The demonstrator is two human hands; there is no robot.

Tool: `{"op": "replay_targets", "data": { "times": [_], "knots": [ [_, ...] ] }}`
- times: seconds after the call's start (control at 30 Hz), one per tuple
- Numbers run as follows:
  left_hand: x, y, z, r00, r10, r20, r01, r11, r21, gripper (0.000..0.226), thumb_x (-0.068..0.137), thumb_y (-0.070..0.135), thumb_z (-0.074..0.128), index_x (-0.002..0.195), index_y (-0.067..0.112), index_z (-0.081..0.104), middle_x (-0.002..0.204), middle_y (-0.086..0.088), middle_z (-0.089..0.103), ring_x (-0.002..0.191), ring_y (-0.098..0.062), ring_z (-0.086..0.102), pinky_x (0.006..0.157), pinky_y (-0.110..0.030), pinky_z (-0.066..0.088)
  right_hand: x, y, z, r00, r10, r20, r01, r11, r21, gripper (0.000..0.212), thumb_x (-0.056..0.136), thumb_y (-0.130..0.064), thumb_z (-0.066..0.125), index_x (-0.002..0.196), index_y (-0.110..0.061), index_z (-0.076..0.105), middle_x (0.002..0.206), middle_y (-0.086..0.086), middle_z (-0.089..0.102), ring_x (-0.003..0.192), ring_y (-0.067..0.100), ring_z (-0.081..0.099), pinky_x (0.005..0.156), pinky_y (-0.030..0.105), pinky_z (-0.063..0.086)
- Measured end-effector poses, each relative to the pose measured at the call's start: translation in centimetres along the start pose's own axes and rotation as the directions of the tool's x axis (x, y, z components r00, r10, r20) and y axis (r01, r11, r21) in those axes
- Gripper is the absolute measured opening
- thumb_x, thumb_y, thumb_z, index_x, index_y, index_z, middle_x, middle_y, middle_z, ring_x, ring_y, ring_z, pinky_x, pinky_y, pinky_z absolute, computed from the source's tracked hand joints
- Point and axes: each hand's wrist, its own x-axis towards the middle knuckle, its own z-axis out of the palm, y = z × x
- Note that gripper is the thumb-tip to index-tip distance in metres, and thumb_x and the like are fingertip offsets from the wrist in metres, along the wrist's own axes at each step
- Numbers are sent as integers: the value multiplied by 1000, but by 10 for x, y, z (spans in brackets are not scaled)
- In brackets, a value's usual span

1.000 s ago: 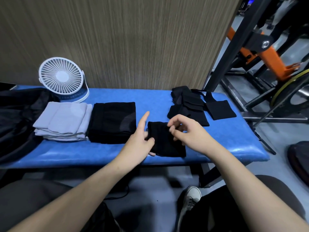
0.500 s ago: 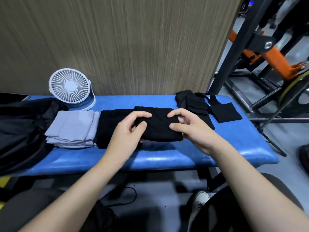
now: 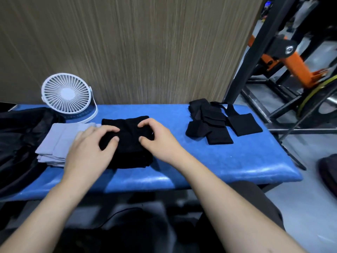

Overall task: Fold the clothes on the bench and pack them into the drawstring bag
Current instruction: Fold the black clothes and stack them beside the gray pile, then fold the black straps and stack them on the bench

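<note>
Head view: blue padded desk (image 3: 228,161) against a wood-grain wall panel (image 3: 145,48); gym frame w/ black & orange bars (image 3: 291,59) off the right end, grey floor below. No readable writing or brand anywhere.

Small black folded piece (image 3: 127,132) sits atop the black folded stack (image 3: 131,157) near the desk's front edge, left of centre. Left hand (image 3: 91,150) and right hand (image 3: 158,141) both on it, fingers curled, each grip pinching the cloth at its side.

Grey folded clothes (image 3: 60,141) just left of the stack, touching it. Black bag (image 3: 20,143) at the left end. White fan (image 3: 66,96) at the back edge, left. More black folded pieces (image 3: 218,123) toward the right end, well apart from the hands.
</note>
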Motion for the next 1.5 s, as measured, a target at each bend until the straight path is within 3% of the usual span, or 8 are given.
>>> {"op": "replay_targets", "data": {
  "times": [0.07, 0.13, 0.4, 0.53, 0.8, 1.0, 1.3, 1.5],
  "knots": [
    [0, -2, 0, 996, -56, 68, 53, 998, 39, 24, 91, 40, 60, 114, 44, 61, 107, 2, 55, 110, -31, 51, 95, -46, 44, 2, 5, 3, 998, 10, 60, -4, 994, -106, 34, 88, -19, 63, 121, -21, 55, 116, 5, 57, 104, 18, 55, 98, 34, 43],
    [0, -1, 0, 992, -86, 91, 83, 996, 37, 24, 91, 41, 58, 114, 46, 62, 105, 3, 48, 111, -28, 47, 98, -45, 43, 0, 8, 4, 993, 45, 112, -24, 983, -184, 35, 88, -26, 62, 122, -27, 53, 108, 2, 50, 96, 20, 55, 97, 41, 46],
    [-3, 14, -1, 991, 24, -129, -17, 999, 52, 28, 89, 31, 66, 117, 32, 64, 112, 0, 40, 105, -29, 41, 98, -47, 40, -7, 7, -14, 999, -47, -9, 46, 990, -136, 25, 91, -29, 63, 115, -32, 58, 84, -8, 40, 75, 4, 46, 80, 27, 44],
    [0, 29, 2, 974, 118, -191, -111, 993, 46, 22, 89, 25, 68, 111, 27, 66, 109, -2, 44, 101, -27, 41, 95, -44, 38, -15, 10, -27, 999, -43, -23, 39, 989, -142, 18, 91, -29, 63, 109, -32, 60, 79, -5, 46, 74, 9, 47, 78, 35, 48],
    [8, 73, 34, 943, 306, -133, -317, 946, -71, 17, 88, 28, 58, 101, 26, 68, 96, 9, 53, 90, -19, 48, 86, -41, 43, -34, 25, -62, 998, 26, -63, -35, 989, -145, 12, 91, -25, 65, 103, -24, 64, 69, 6, 61, 59, 6, 49, 68, 27, 45],
    [14, 106, 71, 931, 364, -38, -365, 921, -135, 13, 89, 27, 59, 101, 27, 65, 93, 11, 55, 83, -11, 44, 85, -37, 45, -46, 53, -95, 978, 118, -172, -156, 962, -224, 8, 89, -24, 65, 97, -26, 65, 70, -2, 63, 69, 9, 57, 73, 33, 49],
    [30, 150, 137, 944, 141, 298, -99, 983, -154, 29, 95, 39, 56, 121, 27, 52, 119, 6, 49, 100, -21, 59, 87, -40, 49, -51, 104, -131, 941, 246, -233, -328, 837, -438, 34, 89, -27, 62, 118, -29, 46, 85, -12, 52, 87, 17, 55, 65, 33, 42],
    [44, 155, 169, 949, -51, 311, 107, 981, -164, 37, 92, 50, 57, 118, 24, 52, 119, 3, 54, 110, -21, 57, 88, -39, 48, -39, 113, -126, 918, 275, -284, -387, 776, -498, 36, 92, -40, 61, 122, -23, 50, 111, 0, 63, 103, 25, 60, 74, 36, 46]
  ]
}}
